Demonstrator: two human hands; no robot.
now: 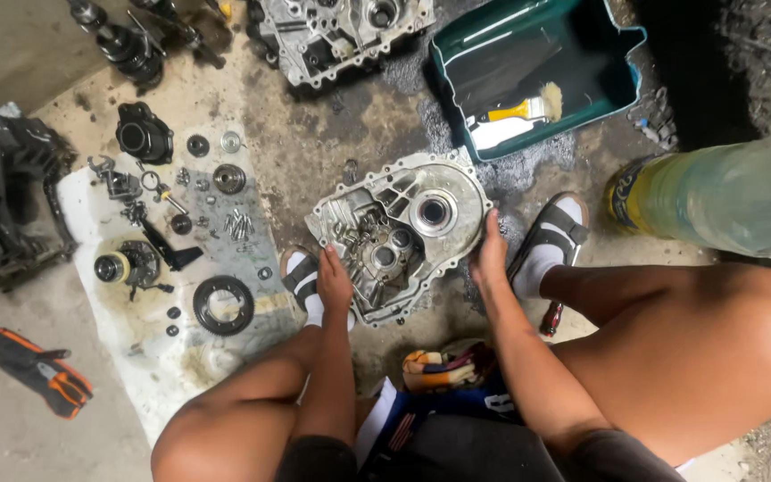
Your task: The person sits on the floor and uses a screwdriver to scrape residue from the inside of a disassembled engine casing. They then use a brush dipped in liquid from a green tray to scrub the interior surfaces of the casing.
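Note:
A grey metal engine case half [401, 232] lies flat on the dirty floor between my feet, its open side up, showing bearing holes and a round bore. My left hand [334, 281] grips its near left edge. My right hand [492, 257] holds the right rim of the case. Both hands touch the case from opposite sides. I am squatting, with my knees at the bottom of the view.
A white cloth [140, 295] on the left carries gears, bolts, a ring gear [223, 304] and small parts. A second engine case [341, 36] lies at the top. A green tray [537, 71] holds a brush. A large plastic bottle [716, 201] lies right. Gloves [39, 370] lie lower left.

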